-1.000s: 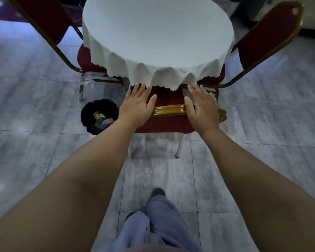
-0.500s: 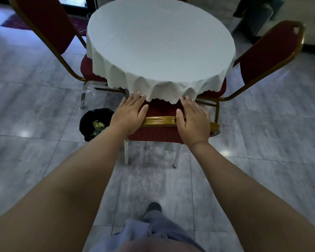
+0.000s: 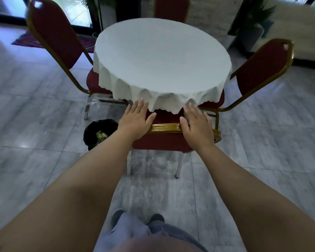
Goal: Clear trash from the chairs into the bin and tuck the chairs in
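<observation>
The near red chair (image 3: 162,144) with a gold frame stands pushed in, its seat hidden under the round table with a white cloth (image 3: 162,57). My left hand (image 3: 135,121) and my right hand (image 3: 198,127) lie flat on the top of its backrest, fingers spread and not curled around the rail. A black bin (image 3: 93,130) stands on the floor left of this chair, with a yellowish wrapper (image 3: 101,134) inside. No trash shows on the visible chair seats.
A second red chair (image 3: 58,37) stands at the table's left, a third (image 3: 262,70) at its right and a fourth (image 3: 171,8) behind it. Grey tiled floor lies all around. Potted plants (image 3: 251,20) and a white sofa (image 3: 298,30) stand at the back right.
Both hands have stayed flat on the near chair's backrest. My view has lifted and now shows the far chair and the room. Both my feet now stand side by side.
</observation>
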{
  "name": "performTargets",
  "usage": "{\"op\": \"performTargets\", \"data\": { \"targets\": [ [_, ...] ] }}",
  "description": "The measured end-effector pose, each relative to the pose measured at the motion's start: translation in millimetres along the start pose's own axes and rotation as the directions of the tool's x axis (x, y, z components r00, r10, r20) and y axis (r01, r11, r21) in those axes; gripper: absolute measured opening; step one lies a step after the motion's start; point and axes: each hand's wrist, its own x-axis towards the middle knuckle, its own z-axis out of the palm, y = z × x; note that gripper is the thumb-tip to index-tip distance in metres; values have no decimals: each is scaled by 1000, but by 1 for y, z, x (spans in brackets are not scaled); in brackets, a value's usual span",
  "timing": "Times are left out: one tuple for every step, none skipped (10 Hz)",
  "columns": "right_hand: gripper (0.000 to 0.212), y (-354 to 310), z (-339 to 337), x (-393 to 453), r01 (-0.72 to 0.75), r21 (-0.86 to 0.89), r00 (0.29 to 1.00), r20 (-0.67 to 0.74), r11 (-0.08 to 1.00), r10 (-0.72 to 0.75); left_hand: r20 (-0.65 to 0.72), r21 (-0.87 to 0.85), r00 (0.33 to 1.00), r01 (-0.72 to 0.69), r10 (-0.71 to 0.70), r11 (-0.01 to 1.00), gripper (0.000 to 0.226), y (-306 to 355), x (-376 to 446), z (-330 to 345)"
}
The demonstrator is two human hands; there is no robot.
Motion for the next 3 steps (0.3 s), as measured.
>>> {"op": "performTargets", "data": {
  "targets": [
    [64,-8,-4,8,-22,15,997,73,1000,20,13,28,1000,10,-10,1000,72,-4,4,-11],
    [68,-15,-7,16,-22,-7,997,75,1000,23,1,39,1000,16,-16,999,72,-4,12,-24],
    [70,-24,-12,24,-33,-31,996,78,999,36,-24,74,1000,4,-2,997,71,-3,19,-35]
  ]
}}
